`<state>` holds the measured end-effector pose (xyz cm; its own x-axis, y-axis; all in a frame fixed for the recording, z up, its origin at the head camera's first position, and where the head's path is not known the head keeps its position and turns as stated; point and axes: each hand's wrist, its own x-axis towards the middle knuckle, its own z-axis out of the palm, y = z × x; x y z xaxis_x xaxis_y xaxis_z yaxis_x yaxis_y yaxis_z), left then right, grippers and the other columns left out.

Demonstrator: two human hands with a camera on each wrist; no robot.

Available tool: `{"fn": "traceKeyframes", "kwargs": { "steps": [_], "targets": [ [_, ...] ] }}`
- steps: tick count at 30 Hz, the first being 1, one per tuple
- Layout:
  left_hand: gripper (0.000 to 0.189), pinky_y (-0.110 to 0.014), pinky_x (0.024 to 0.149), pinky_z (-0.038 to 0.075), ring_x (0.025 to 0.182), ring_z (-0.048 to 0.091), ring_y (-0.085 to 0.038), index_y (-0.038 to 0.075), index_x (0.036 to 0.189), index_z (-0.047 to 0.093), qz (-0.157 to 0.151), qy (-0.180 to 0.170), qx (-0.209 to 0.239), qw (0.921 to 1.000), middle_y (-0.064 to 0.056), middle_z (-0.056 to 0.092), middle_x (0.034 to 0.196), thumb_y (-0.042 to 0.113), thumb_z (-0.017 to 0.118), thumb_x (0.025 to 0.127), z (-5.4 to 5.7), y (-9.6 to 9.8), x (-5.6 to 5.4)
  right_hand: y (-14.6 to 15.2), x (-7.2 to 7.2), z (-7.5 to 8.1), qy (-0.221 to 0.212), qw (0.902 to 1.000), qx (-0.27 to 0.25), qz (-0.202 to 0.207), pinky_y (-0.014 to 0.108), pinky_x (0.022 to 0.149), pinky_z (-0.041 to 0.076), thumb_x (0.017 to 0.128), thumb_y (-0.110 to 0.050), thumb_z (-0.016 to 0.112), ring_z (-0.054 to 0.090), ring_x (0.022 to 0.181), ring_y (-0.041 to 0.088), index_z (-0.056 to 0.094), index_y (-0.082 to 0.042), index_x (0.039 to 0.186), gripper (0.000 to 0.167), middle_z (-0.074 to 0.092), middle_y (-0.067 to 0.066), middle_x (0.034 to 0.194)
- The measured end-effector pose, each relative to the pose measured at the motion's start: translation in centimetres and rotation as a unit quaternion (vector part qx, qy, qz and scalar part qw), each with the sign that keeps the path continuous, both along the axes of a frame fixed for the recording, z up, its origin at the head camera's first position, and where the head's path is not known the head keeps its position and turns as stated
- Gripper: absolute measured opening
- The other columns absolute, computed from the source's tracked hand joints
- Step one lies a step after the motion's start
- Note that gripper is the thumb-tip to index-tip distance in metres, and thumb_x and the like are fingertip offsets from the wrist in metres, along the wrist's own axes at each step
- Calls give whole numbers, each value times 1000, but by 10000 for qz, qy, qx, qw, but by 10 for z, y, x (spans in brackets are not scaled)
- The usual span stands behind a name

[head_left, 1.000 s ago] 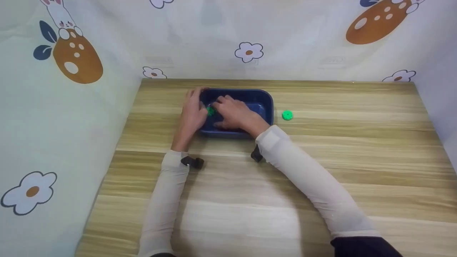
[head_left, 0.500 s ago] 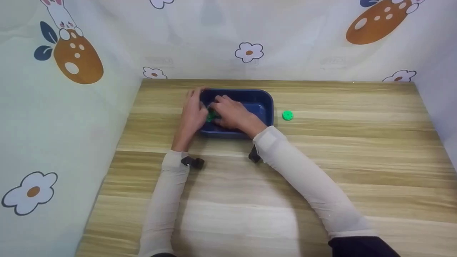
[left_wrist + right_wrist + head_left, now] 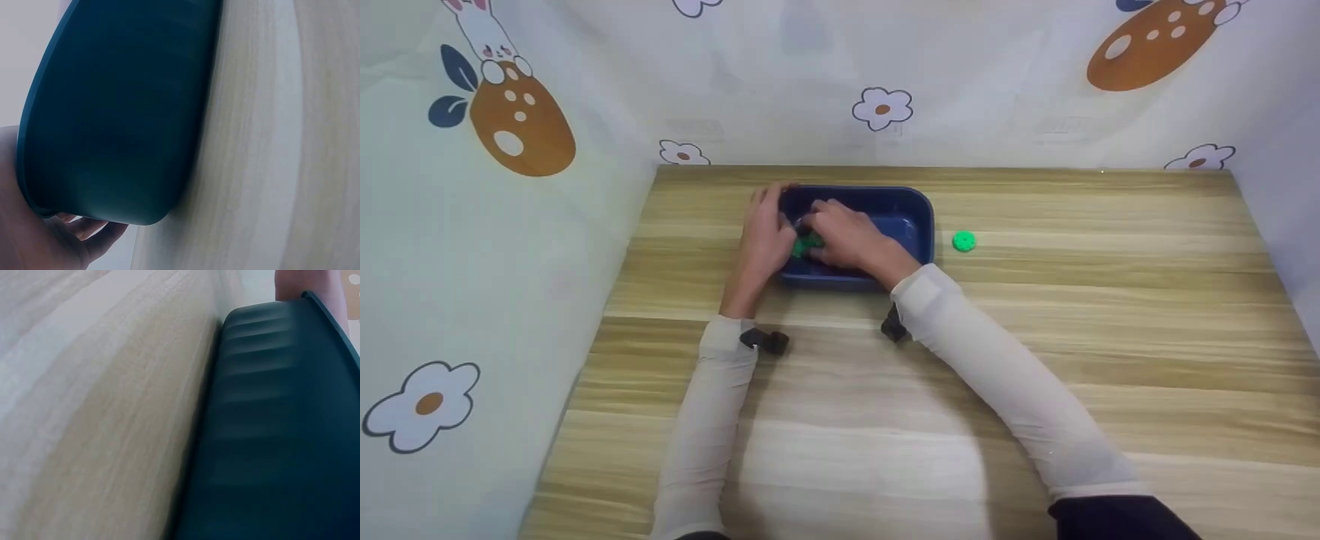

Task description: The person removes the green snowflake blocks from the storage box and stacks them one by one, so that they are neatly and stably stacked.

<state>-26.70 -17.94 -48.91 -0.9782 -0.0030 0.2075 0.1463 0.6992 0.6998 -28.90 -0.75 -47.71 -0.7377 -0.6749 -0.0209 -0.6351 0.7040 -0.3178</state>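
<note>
A dark blue rectangular box (image 3: 855, 283) stands on the table in the head view. My left hand (image 3: 765, 240) grips its left end, with the thumb over the rim and the fingers along the outside; in the left wrist view, fingers (image 3: 101, 239) show under that end. My right hand (image 3: 851, 238) reaches into the left half of the box, fingers curled and thumb drawn toward them around small green toothed pieces (image 3: 804, 246). Fingers partly hide these pieces. Only the outer wall of the box (image 3: 264, 422) shows in the right wrist view, so that hand's fingertips are hidden there.
A round green toothed disc (image 3: 964, 241) lies on the wooden table (image 3: 1072, 315) just right of the box. Patterned white cloth (image 3: 780, 97) rises behind the table and along both sides. Dark wrist cameras (image 3: 765, 341) hang inward from the sleeves.
My right hand has shifted slightly left inside the box, its thumb drawing up toward the fingers around the green pieces. The left hand and the box stay in place.
</note>
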Motion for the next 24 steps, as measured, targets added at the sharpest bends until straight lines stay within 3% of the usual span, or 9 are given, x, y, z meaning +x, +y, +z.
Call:
{"fn": "traceKeyframes", "kwargs": {
  "steps": [9, 24],
  "targets": [
    [60, -49, 121, 45, 139, 55, -34, 10, 149, 59, 20, 20, 73, 10000, -20, 57, 150, -11, 49, 93, -1, 0, 0, -1, 1, 0, 51, 10000, 42, 19, 55, 91, 62, 97, -28, 77, 63, 118, 32, 73, -10, 131, 38, 67, 12, 127],
    [60, -49, 121, 45, 138, 54, -33, 13, 150, 58, 61, -99, 17, 9999, -19, 55, 151, -8, 47, 95, 0, 0, 1, 15, 8, 16, -175, 9992, -366, 68, 52, 90, 61, 102, -36, 75, 67, 104, 28, 75, -10, 125, 35, 73, 8, 118]
  ]
}}
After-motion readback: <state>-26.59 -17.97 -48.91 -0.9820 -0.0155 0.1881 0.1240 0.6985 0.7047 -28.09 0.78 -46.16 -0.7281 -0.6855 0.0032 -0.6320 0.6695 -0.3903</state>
